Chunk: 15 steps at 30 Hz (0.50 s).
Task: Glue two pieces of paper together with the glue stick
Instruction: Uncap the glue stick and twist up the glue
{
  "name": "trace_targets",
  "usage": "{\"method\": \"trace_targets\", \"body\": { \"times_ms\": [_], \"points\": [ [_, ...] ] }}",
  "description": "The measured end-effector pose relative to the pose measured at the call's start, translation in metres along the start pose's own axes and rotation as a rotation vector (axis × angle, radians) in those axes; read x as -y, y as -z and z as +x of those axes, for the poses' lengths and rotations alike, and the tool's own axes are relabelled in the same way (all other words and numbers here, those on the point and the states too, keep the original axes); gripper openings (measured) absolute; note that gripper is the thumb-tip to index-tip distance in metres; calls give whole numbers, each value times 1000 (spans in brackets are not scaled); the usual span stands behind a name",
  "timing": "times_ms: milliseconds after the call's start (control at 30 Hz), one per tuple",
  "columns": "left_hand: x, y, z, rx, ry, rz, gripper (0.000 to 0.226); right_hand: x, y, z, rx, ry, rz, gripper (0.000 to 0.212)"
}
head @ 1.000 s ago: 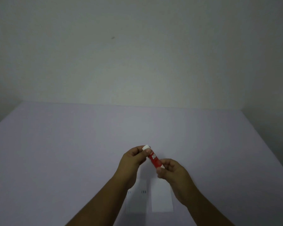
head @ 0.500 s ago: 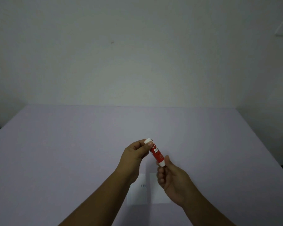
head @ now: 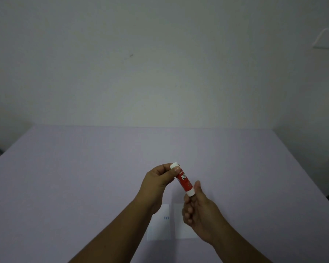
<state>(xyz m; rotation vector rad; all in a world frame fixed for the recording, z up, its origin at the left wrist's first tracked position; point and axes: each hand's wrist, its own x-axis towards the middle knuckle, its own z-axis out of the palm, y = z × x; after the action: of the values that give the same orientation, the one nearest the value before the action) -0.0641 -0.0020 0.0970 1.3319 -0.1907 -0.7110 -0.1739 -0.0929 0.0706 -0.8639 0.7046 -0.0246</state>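
A red glue stick (head: 184, 180) with white ends is held tilted above the table. My left hand (head: 158, 182) pinches its upper white cap between thumb and fingers. My right hand (head: 198, 209) holds its lower white end with thumb and fingertips. Two small white pieces of paper lie flat side by side on the table beneath my hands: the left paper (head: 160, 225) has small blue marks, the right paper (head: 180, 227) is partly hidden by my right hand.
The table (head: 84, 177) has a pale lilac top that reaches a plain light wall at the back. Its right edge (head: 311, 179) drops off to a darker floor. A white wall fitting (head: 327, 38) sits high on the right.
Both hands have lifted the glue stick slightly away from the papers. My right hand has shifted its grip to the stick's bottom end, thumb now up alongside it.
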Motion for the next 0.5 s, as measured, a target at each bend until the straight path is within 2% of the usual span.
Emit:
{"method": "trace_targets", "body": {
  "times_ms": [167, 233, 367, 433, 500],
  "points": [
    [1, 1, 0, -30, 0, -5, 30, 4, 1, 0, -28, 164, -15, 39],
    [1, 0, 0, -16, 3, -21, 30, 4, -1, -2, -19, 83, 44, 39],
    [-1, 1, 0, 12, 0, -6, 26, 4, -3, -3, -21, -57, 57, 59],
    [-1, 1, 0, -2, -1, 3, 27, 4, -3, -2, -17, -32, 26, 59],
    [-1, 1, 1, -25, -3, 12, 30, 3, -3, 1, -29, 56, -2, 49]
  ]
}}
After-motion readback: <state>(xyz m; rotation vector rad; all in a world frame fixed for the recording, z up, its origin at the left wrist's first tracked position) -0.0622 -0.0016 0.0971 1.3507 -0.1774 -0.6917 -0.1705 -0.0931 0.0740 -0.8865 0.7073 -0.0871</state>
